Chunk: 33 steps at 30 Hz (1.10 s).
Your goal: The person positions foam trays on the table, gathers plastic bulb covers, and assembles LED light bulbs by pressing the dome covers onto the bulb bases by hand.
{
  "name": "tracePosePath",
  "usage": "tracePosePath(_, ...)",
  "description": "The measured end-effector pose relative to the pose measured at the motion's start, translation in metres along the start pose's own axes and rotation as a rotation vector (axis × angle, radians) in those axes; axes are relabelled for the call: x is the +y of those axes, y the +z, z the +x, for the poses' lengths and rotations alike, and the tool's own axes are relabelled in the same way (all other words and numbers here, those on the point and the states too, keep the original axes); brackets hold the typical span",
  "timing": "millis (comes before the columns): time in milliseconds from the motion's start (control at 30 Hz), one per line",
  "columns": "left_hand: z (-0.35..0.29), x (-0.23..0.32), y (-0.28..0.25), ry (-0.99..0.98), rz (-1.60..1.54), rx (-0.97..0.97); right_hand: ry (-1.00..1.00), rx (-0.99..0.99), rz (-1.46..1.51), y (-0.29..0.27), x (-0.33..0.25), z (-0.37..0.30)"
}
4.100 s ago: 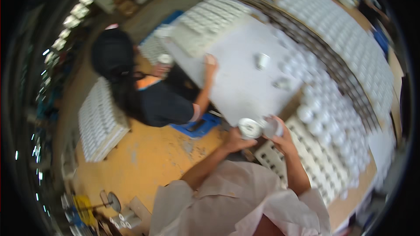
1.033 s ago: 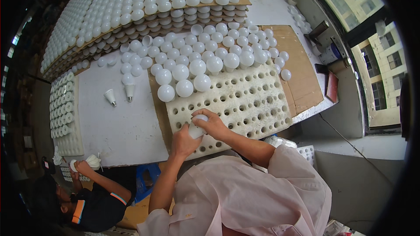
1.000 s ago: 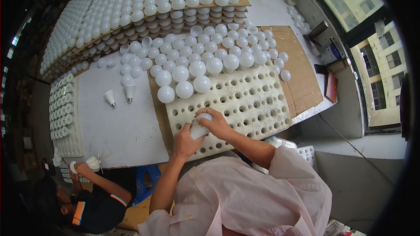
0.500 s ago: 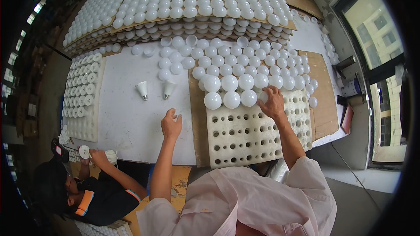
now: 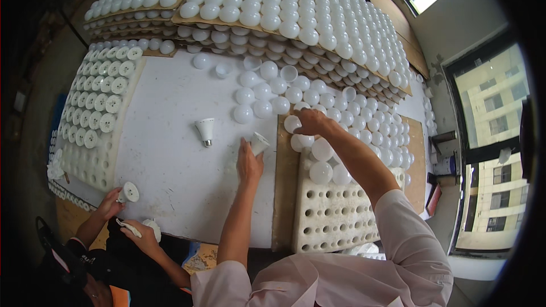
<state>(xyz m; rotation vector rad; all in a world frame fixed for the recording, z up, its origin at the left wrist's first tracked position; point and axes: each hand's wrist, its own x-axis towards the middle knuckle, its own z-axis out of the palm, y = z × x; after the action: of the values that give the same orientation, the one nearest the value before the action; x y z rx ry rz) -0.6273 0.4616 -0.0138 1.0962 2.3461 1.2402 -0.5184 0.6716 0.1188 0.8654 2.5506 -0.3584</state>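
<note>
My left hand (image 5: 250,164) is closed around a white cone-shaped bulb base (image 5: 260,144), its wide end tilted up and away. A second bulb base (image 5: 205,132) stands to the left on the white tabletop, screw cap toward me. My right hand (image 5: 311,121) reaches across to the loose white domes and has its fingers on a bulb dome (image 5: 292,124) at the near left of the group. Its thumb is partly hidden. Below my right forearm lies a pale foam tray (image 5: 335,216) with rows of holes; several domes (image 5: 321,173) fill its far rows.
Stacked cardboard layers of white domes (image 5: 296,28) stand along the back. At the left, a foam tray (image 5: 126,131) holds rows of bulb bases with round plates. Beside me at the lower left, a co-worker's hands (image 5: 108,204) hold a bulb base and a cloth. Windows line the right.
My left hand, empty before, now holds one of the two bulb bases. My right hand has moved from the tray's domes to a loose dome farther left. The view has shifted.
</note>
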Motion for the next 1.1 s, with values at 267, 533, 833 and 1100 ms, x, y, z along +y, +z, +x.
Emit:
tracePosePath(267, -0.127, 0.043, -0.058, -0.393, -0.705, -0.213, -0.005, -0.146, -0.266, 0.029, -0.023, 0.024)
tracePosePath(533, -0.191, 0.105, -0.089, -0.310, -0.943, -0.381, -0.423, -0.014, 1.607, -0.025, 0.007, -0.117)
tracePosePath(833, -0.235, 0.229, -0.090, -0.164, -0.803, -0.713, -0.616, 0.017, 1.718, 0.068, 0.036, -0.317)
tracePosePath(1100, -0.288, 0.281, -0.066, -0.033, -0.550, -0.743, -0.699, 0.210, 1.538, 0.119, 0.066, -0.407)
